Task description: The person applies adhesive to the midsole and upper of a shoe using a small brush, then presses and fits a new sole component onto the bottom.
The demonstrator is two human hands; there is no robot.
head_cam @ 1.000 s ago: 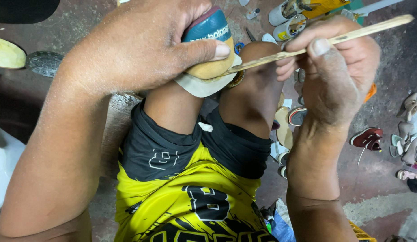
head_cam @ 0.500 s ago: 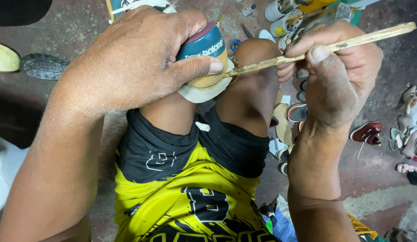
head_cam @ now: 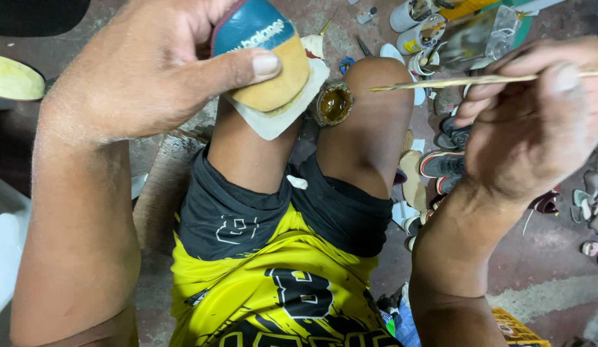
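The left hand pinches a shoe over the knee. The right hand pinches a stick near the glue can.

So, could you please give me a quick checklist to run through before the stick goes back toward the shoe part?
1. Left hand grips the shoe part firmly, thumb across it: ok.
2. Right hand holds the thin stick: ok.
3. Stick tip is apart from the shoe part: ok.
4. Open glue tin sits between the knees, within reach: ok.
5. Glue on the stick tip: cannot tell.
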